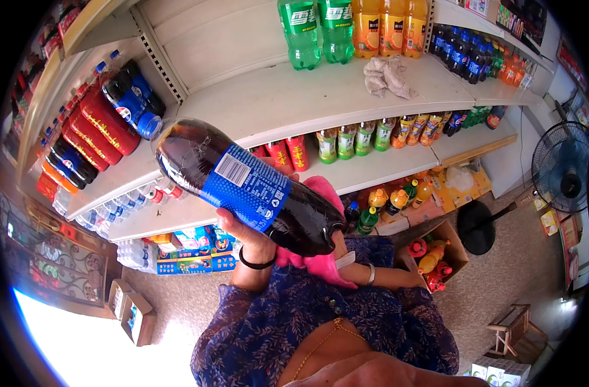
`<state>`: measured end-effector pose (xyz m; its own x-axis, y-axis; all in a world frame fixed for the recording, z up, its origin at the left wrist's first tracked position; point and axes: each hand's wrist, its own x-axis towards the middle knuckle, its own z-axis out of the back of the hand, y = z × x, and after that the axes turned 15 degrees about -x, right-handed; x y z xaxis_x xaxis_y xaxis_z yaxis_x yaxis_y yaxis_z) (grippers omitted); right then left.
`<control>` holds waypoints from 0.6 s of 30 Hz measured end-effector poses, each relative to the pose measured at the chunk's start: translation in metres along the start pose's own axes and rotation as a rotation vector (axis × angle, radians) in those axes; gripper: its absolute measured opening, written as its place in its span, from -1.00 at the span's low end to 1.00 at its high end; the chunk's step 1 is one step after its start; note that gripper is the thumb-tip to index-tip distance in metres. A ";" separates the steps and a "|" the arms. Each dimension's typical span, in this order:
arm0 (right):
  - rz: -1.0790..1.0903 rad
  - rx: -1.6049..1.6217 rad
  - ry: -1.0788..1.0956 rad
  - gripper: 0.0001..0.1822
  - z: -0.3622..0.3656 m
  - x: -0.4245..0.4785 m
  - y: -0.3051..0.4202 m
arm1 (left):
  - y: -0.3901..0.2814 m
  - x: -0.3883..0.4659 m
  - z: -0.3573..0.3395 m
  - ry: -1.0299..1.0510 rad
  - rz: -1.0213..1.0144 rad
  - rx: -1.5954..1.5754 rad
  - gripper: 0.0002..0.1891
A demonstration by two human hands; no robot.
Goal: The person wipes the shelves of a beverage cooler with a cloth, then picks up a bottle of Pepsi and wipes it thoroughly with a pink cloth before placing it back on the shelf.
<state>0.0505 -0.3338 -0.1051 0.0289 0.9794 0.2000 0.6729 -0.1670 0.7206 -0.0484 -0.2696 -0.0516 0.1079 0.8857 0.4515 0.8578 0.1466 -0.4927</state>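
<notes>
A large plastic cola bottle (246,188) with a blue cap and blue label lies slanted across the middle of the head view, cap towards the upper left. My left hand (246,234), a black band at its wrist, grips the bottle around its label, with fingertips showing on the far side. My right hand (340,245) is at the bottle's base with a pink cloth (323,271), which passes behind the bottle; the bottle hides most of its fingers. Beyond stands a white shelf (256,104) with green soda bottles (299,36) and orange juice bottles (367,29).
A crumpled grey cloth (386,77) lies on the upper shelf. Smaller bottles line the shelf below (362,169). To the left, cola bottles (130,92) and red packs (103,121) stand on side shelves. An open carton of bottles (451,242) and a standing fan (565,169) are at the right.
</notes>
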 end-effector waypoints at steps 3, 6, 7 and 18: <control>0.013 -0.084 0.034 -0.35 0.002 -0.001 -0.006 | 0.002 -0.001 0.004 0.028 -0.027 0.013 0.12; 0.033 -0.192 0.075 -0.30 0.006 -0.005 -0.011 | 0.010 -0.007 0.004 -0.006 -0.056 -0.021 0.12; 0.046 -0.241 0.085 -0.28 0.008 -0.005 -0.012 | 0.010 -0.008 0.003 -0.003 -0.062 -0.005 0.12; 0.375 -0.637 0.135 -0.07 -0.009 0.007 0.036 | 0.014 -0.008 0.019 0.209 -0.047 0.021 0.11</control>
<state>0.0681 -0.3338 -0.0712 0.0538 0.8282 0.5578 0.0767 -0.5604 0.8246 -0.0468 -0.2657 -0.0763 0.1718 0.7676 0.6175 0.8541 0.1963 -0.4817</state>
